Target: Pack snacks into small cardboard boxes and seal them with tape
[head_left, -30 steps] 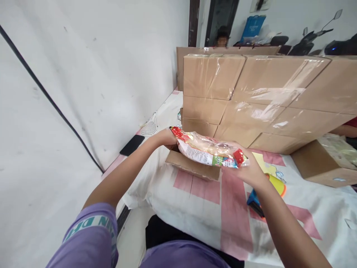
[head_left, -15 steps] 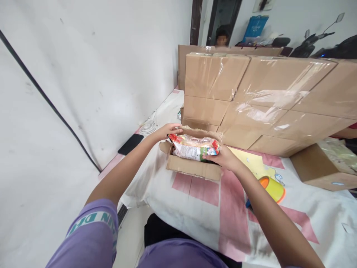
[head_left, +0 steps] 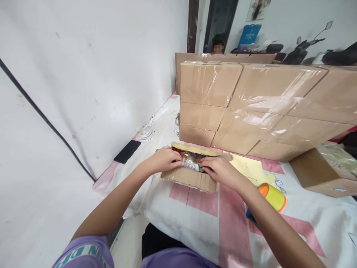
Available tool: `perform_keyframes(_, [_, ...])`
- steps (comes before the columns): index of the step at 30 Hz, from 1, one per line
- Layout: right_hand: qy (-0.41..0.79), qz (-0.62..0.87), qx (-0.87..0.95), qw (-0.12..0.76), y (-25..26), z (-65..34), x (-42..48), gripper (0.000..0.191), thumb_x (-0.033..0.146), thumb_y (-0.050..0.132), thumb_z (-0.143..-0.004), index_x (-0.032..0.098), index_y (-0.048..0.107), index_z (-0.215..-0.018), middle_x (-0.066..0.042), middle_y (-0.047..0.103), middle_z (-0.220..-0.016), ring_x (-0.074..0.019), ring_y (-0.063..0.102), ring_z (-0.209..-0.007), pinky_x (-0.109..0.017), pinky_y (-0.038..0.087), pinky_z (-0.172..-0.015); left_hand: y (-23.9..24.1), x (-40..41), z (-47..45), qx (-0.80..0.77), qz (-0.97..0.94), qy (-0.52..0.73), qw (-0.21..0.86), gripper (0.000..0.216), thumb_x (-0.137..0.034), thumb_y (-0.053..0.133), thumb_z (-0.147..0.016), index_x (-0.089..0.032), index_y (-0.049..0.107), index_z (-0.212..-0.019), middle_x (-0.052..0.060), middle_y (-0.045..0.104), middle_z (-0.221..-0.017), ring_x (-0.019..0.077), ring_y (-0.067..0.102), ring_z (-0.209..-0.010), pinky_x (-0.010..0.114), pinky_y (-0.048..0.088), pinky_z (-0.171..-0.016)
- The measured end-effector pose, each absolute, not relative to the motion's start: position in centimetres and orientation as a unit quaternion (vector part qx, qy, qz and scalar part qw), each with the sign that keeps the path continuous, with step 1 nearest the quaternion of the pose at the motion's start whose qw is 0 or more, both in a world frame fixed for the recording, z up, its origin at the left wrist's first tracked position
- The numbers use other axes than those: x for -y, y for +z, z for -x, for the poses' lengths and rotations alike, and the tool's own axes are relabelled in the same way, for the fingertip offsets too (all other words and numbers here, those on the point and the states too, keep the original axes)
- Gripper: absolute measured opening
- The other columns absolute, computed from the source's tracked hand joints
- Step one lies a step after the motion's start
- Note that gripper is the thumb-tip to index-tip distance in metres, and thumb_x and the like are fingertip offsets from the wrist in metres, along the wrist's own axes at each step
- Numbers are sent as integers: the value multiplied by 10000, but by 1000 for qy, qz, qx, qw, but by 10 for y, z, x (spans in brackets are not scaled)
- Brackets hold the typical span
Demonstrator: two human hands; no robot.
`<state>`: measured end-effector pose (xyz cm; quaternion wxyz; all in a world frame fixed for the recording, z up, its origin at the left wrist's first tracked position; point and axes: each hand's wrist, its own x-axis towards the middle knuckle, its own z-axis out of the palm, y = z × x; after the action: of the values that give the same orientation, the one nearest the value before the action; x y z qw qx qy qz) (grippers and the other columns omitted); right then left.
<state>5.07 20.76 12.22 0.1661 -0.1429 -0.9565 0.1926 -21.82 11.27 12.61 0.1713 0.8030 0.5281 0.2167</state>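
A white-and-pink patterned cloth (head_left: 212, 219) covers the surface, hemmed by a white wall on the left and a stack of taped brown cardboard cartons (head_left: 251, 108) close behind; open cloth lies toward the viewer. The small open cardboard box (head_left: 189, 178) holds a red-and-clear snack packet (head_left: 190, 163). The left hand (head_left: 164, 160) and right hand (head_left: 219, 170) press down on the packet, fingers bent over it, not closed around it.

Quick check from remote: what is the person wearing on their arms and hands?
Both hands, left hand and right hand, are bare: no gloves, rings or watch show. Both forearms are uncovered. A short purple sleeve covers the left upper arm, with a pale band bearing teal letters. The right arm shows no sleeve in view.
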Motion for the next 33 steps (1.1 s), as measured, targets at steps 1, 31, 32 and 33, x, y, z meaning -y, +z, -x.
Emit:
perform_keyframes(1, [191, 146, 954, 180, 120, -53, -206, 242, 192, 554, -973, 274, 781, -957, -48, 794, -1067, -261, 754, -961, -429, 585, -858, 125, -109, 215, -535, -803, 205, 166, 313, -475, 561, -972, -289, 796, -879, 23, 801, -924, 213, 725, -911, 356, 485, -948])
perform_keyframes(31, [322, 283, 753, 500, 52, -86, -184, 547, 317, 619, -975, 332, 462, -1498, -105, 442, -1600, -293, 424, -1487, -544, 444, -1151, 65, -79, 217, -618, -622, 475, 76, 289, -290, 568, -973, -223, 705, -1218, 94, 748, -1241, 250, 706, -1175, 431, 557, -1059])
perform_keyframes(32, [312, 283, 759, 496, 52, -84, -184, 548, 306, 619, -972, 328, 463, -1498, -104, 423, -1616, -296, 398, -1506, -560, 416, -1174, 67, -78, 217, -617, -640, 453, 67, 266, -286, 559, -977, -226, 731, -1170, 89, 749, -1241, 247, 706, -1174, 428, 558, -1056])
perform_keyframes(33, [305, 284, 761, 497, 52, -83, -184, 536, 296, 609, -975, 322, 471, -1492, -103, 418, -1622, -295, 386, -1515, -572, 390, -1194, 69, -77, 217, -615, -657, 431, 65, 266, -287, 551, -982, -229, 741, -1158, 85, 745, -1254, 246, 699, -1187, 427, 554, -1060])
